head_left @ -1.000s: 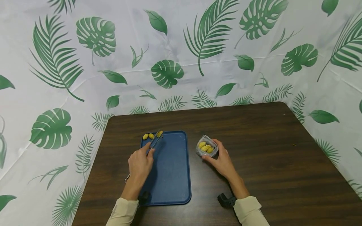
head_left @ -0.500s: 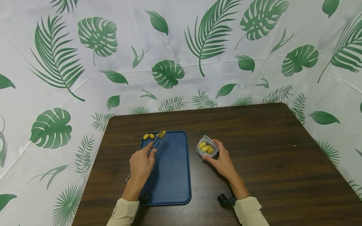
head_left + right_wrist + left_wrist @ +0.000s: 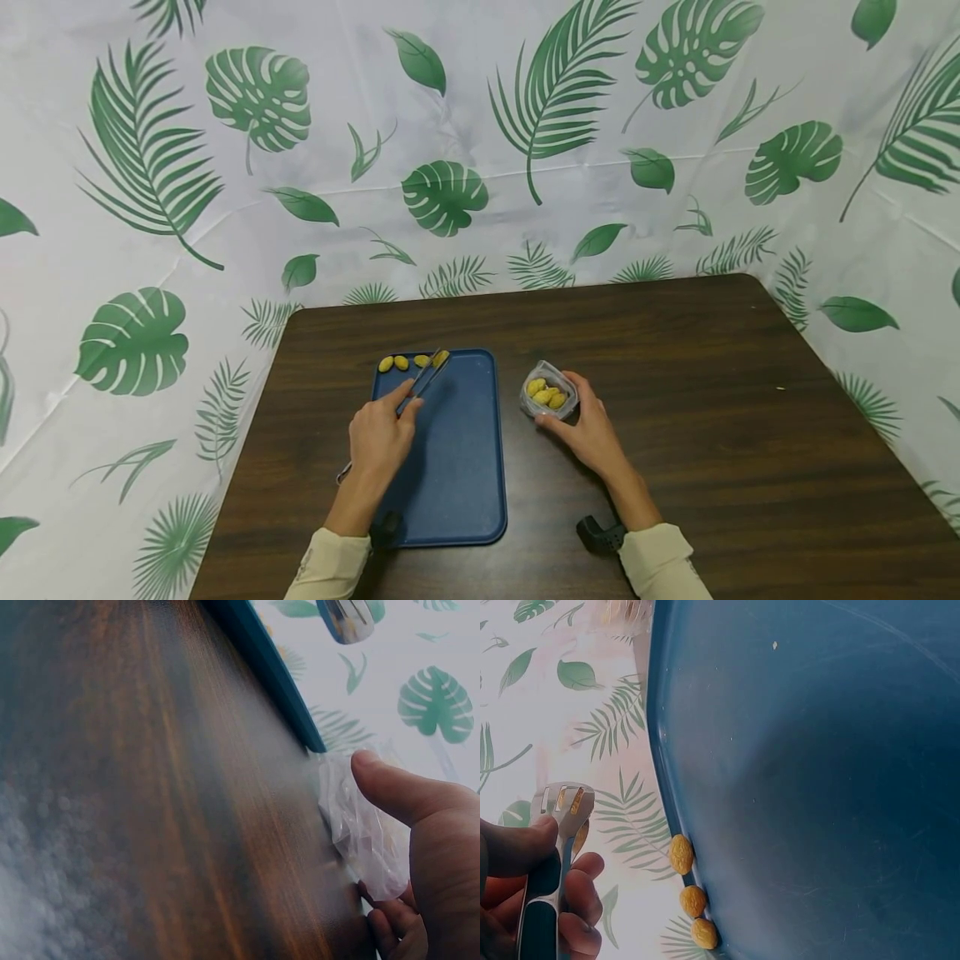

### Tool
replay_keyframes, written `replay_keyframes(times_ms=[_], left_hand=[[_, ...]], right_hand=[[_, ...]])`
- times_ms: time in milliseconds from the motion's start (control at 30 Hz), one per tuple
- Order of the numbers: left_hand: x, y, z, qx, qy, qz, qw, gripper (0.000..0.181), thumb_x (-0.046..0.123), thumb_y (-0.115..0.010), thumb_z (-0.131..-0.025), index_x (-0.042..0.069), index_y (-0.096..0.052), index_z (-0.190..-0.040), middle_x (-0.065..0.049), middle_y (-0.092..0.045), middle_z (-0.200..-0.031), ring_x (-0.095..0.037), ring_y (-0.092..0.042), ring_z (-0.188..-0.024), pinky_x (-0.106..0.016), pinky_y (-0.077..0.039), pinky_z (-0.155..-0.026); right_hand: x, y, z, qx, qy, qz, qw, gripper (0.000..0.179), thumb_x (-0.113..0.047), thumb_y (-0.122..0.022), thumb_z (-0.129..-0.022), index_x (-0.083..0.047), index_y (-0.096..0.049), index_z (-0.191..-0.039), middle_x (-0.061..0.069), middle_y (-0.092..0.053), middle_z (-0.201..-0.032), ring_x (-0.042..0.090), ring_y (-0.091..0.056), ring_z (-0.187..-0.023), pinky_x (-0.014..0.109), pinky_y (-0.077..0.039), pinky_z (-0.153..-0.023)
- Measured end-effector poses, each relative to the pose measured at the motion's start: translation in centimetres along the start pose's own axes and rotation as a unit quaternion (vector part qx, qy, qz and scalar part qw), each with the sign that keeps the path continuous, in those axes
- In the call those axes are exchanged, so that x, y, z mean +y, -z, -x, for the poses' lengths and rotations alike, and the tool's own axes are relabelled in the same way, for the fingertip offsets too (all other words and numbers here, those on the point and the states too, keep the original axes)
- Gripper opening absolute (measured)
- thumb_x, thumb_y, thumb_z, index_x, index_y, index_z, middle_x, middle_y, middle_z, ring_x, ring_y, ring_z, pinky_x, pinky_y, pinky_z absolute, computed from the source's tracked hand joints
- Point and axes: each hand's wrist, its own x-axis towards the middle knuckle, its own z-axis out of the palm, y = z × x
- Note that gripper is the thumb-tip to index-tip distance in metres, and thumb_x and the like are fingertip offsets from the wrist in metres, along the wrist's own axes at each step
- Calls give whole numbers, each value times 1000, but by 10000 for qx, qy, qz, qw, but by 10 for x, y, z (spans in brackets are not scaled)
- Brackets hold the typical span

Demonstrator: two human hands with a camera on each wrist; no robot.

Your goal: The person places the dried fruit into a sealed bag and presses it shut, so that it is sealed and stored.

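Observation:
My left hand (image 3: 378, 437) grips metal tongs (image 3: 564, 806) with slotted ends, over the far-left part of a blue tray (image 3: 457, 467). Between the tong tips is a small yellow oval piece (image 3: 441, 358), wrinkled like a nut or dried fruit. Left of it, three similar yellow pieces (image 3: 693, 901) lie in a row along the tray's far edge. To the right of the tray, my right hand (image 3: 588, 425) holds a small clear plastic tub (image 3: 530, 407), thumb on the near side and fingers behind. Several yellow pieces (image 3: 546, 392) lie in the tub.
The tray lies on a dark wood-grain table (image 3: 712, 417). A white cloth with green leaves (image 3: 442, 196) hangs behind the table. A tiny pale speck (image 3: 781, 387) is on the table at right.
The left hand and tongs have shifted slightly right along the tray's far edge with the yellow piece. The third piece in the row now shows clearly. The right hand and tub have stayed put.

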Motion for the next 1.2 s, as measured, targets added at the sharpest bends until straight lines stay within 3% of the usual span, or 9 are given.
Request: replay_keyframes(times_ms=[200, 667, 1200], left_hand=[[1, -2, 1, -3, -19, 70, 10000, 36, 22, -77, -92, 7, -75, -126, -9, -81, -95, -22, -60, -56, -44, -49, -56], [5, -8, 3, -88, -91, 228, 9997, 35, 20, -77, -93, 8, -75, -126, -8, -78, -79, -9, -29, -46, -28, -26, -49], [19, -16, 6, -223, -253, 338, 9989, 36, 24, -77, -92, 9, -76, -125, -5, -81, -95, -7, -41, -49, -24, -30, -48]], right_hand=[[0, -1, 0, 8, 39, 6, 10000, 90, -44, -85, -84, -17, -36, -155, 17, -57, -144, 42, -51, -129, 66, -39, -105], [0, 0, 0, 18, 9, 19, 10000, 90, -43, -85, -84, -19, -36, -155, 16, -58, -144, 42, -51, -128, 65, -40, -104], [-1, 1, 0, -14, -43, 27, 10000, 90, -43, -85, -84, -19, -36, -155, 16, -56, -147, 42, -49, -129, 66, -39, -105]])
